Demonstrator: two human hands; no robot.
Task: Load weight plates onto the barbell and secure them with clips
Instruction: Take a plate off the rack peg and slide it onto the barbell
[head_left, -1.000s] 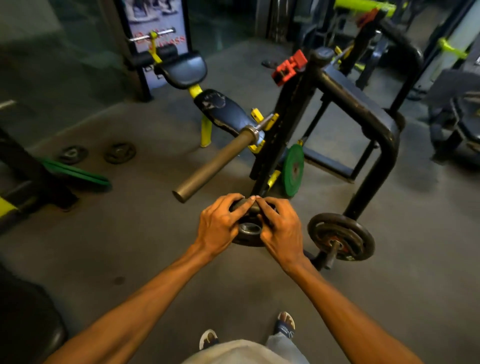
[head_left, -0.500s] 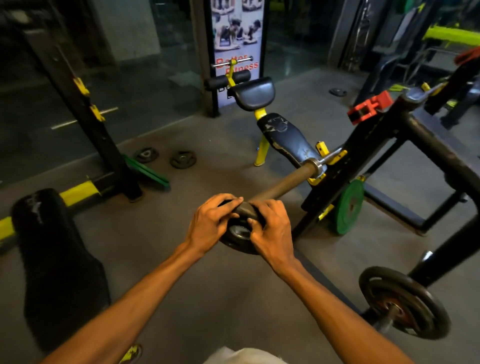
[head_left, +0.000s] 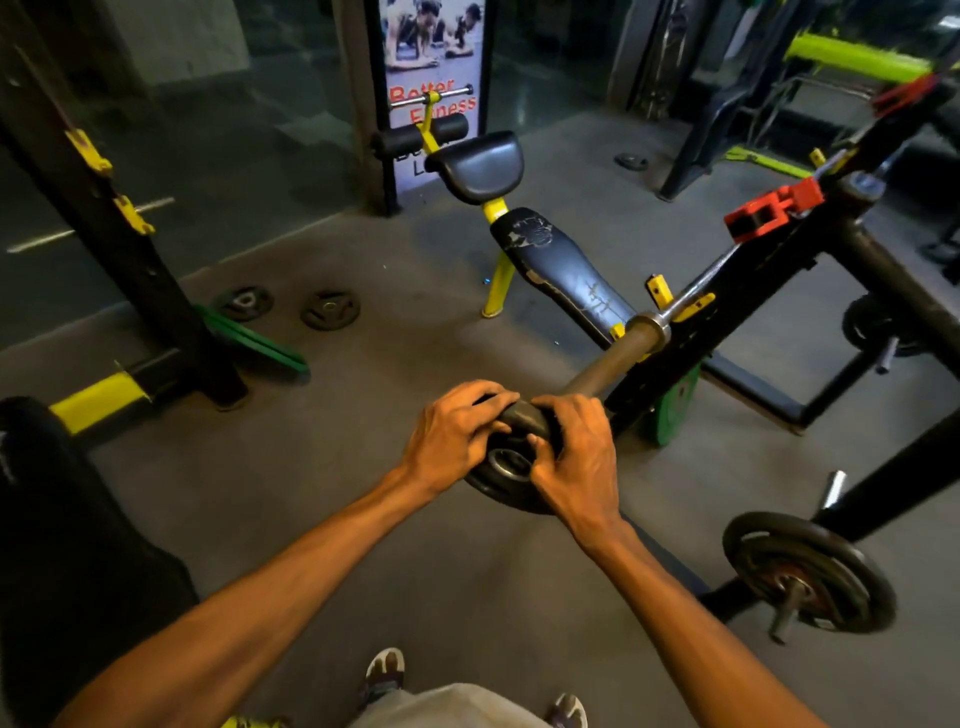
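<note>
A small black weight plate (head_left: 506, 467) sits in front of the near end of the barbell sleeve (head_left: 610, 361), its centre hole facing me. My left hand (head_left: 452, 434) grips its left rim and my right hand (head_left: 574, 457) grips its right rim. The plate hides the sleeve's tip, so I cannot tell whether it is on the sleeve. The barbell rests on the black rack (head_left: 769, 270). A red clip (head_left: 774, 208) sits on top of the rack upright at the right.
A black plate (head_left: 808, 569) hangs on a storage peg at lower right, and a green plate (head_left: 672, 410) leans by the rack's base. Two small plates (head_left: 291, 306) lie on the floor at left. A bench (head_left: 556, 265) stands behind the bar; a black pad (head_left: 62, 545) is at left.
Both hands have lifted the plate from low by the rack up to the end of the barbell sleeve. My view has swung left.
</note>
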